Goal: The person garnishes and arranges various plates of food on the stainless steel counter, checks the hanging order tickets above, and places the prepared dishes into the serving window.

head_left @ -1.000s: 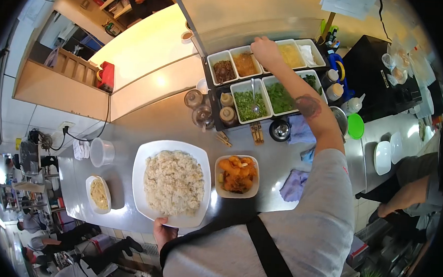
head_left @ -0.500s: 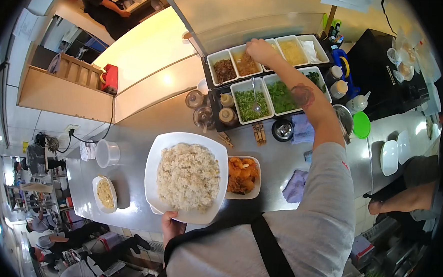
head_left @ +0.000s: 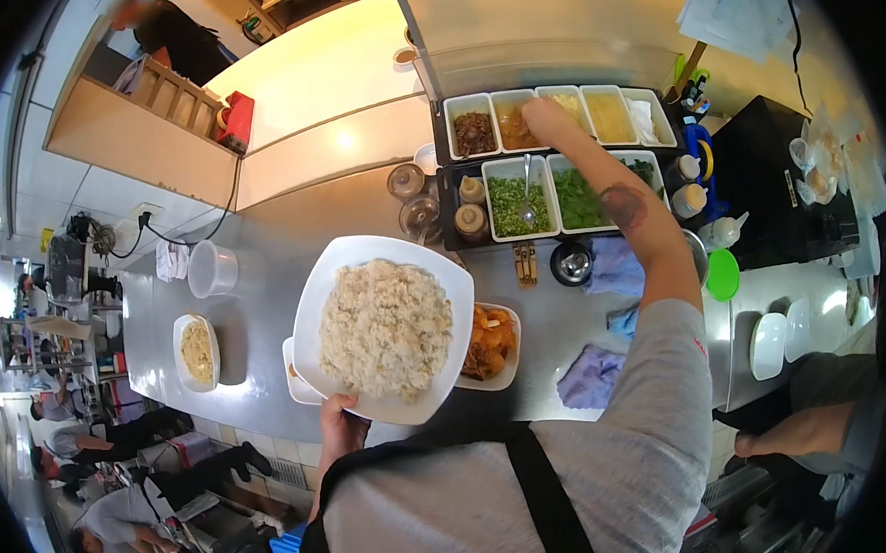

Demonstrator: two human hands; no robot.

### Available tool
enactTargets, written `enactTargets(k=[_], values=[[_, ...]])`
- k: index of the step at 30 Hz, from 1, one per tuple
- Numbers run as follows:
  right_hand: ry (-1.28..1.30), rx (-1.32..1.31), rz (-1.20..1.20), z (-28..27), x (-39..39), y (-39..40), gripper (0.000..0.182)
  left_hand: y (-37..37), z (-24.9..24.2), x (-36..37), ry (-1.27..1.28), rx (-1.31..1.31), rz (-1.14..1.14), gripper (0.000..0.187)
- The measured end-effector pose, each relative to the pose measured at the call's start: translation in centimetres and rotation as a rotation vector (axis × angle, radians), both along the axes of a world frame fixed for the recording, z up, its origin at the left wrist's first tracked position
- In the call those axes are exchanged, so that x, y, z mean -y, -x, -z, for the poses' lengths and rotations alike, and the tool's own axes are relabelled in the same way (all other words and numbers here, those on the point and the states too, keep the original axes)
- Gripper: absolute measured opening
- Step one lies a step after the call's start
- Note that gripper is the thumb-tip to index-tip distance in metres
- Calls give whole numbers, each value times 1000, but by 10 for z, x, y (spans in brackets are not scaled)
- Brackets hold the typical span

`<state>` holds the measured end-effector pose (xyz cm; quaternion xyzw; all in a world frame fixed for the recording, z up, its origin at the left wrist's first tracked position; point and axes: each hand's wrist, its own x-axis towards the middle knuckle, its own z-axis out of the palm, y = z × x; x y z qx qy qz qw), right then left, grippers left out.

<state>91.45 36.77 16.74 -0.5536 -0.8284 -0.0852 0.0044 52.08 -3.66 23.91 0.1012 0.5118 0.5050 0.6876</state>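
Observation:
My left hand [head_left: 342, 419] grips the near rim of a square white plate [head_left: 313, 300], holding it above the steel counter. A broad mound of rice [head_left: 385, 329] covers the plate's middle. At the back, my right hand [head_left: 548, 120] dips into a white tub of brown, crumbly topping [head_left: 514, 130], its fingers closed and their tips hidden. Close by stand a tub of dark brown bits [head_left: 474, 133], a tub of chopped green onion [head_left: 519, 202] with a spoon [head_left: 527, 196] in it, and a tub of leafy greens [head_left: 579, 197].
A dish of orange-red food [head_left: 493, 344] and another white dish [head_left: 297, 379] lie partly under the plate. Farther left are a small dish of yellowish food [head_left: 197, 352] and a plastic tub [head_left: 212, 269]. Cloths [head_left: 590, 376] lie right. Other people [head_left: 824, 422] stand nearby.
My view has shifted slightly. The rice plate has tilted and moved a little, uncovering more of the white dish at its left. My right hand sits lower at the brown topping's tub.

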Motion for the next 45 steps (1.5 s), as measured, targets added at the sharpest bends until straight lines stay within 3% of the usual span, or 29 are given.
enactTargets(k=[4, 7, 10, 13, 20, 26, 31, 37, 40, 45], values=[[168, -226, 11, 0, 2, -8, 12, 1, -1, 3, 6, 8, 10, 69], [343, -223, -114, -17, 3, -19, 15, -1, -3, 3, -10, 12, -5, 67], [514, -354, 168, -24, 1, -26, 20, 1, -1, 3, -42, 39, 4, 65], [603, -550, 181, -14, -3, -42, 21, -1, -1, 0, -49, 49, 28, 65], [495, -695, 254, -10, -13, -62, 17, -9, 3, -12, -146, 90, 34, 66], [474, -865, 266, -48, -13, -65, 18, -18, 7, -32, -203, 115, 77, 67], [504, -974, 106, -160, 74, -1, 16, -23, 18, -39, -237, 98, 119, 60], [596, -928, -239, -189, 179, 83, 11, -37, 0, -47, -343, 177, 142, 61], [298, -939, -286, -217, 211, 104, 10, -37, -5, -46, -346, 190, 165, 60], [172, -893, -369, -227, 235, 131, 9, -31, -4, -43, -332, 117, 145, 60]])
